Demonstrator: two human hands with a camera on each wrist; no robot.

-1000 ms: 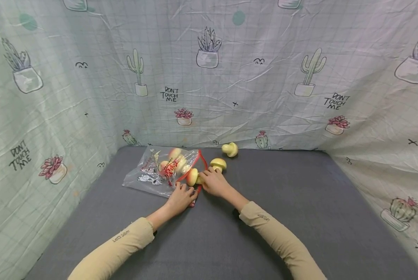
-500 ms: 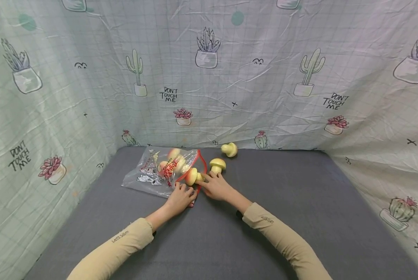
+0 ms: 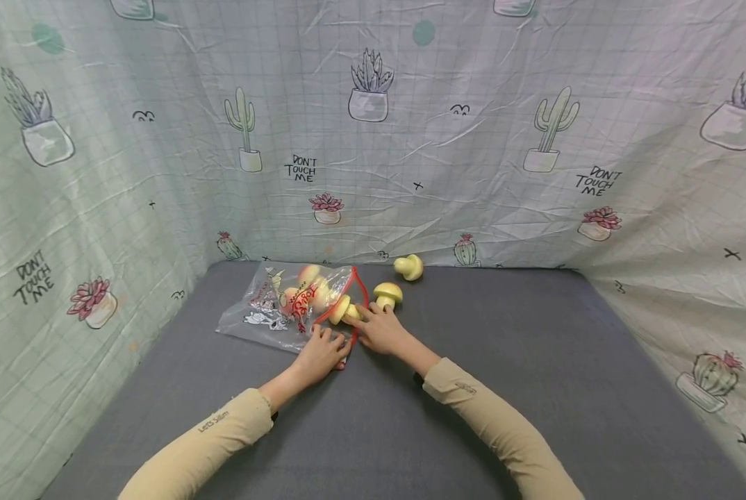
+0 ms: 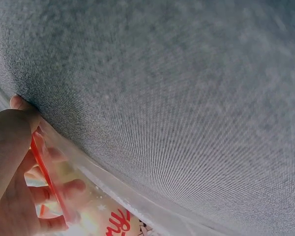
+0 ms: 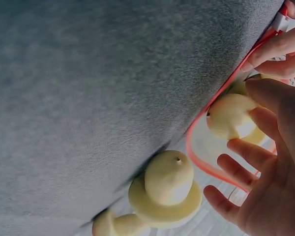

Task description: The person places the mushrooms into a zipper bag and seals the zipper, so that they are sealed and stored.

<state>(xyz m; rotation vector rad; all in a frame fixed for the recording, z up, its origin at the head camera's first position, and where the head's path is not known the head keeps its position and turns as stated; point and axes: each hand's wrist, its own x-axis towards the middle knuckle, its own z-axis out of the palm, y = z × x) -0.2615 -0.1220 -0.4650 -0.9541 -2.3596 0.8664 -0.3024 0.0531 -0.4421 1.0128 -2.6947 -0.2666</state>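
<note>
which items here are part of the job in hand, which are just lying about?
In the job:
- clear bag with red rim, mouth held by left hand
- yellow mushroom at the bag mouth, held by right hand
- two loose mushrooms, near and far

Lying about:
- grey mat
- cactus-print cloth

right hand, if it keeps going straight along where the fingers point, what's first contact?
Most likely the mushroom its fingertips already sit at, in the red-rimmed mouth of the plastic bag. The right hand points up-left into that opening. Behind it lie the toys already inside, though depth is unclear.
</note>
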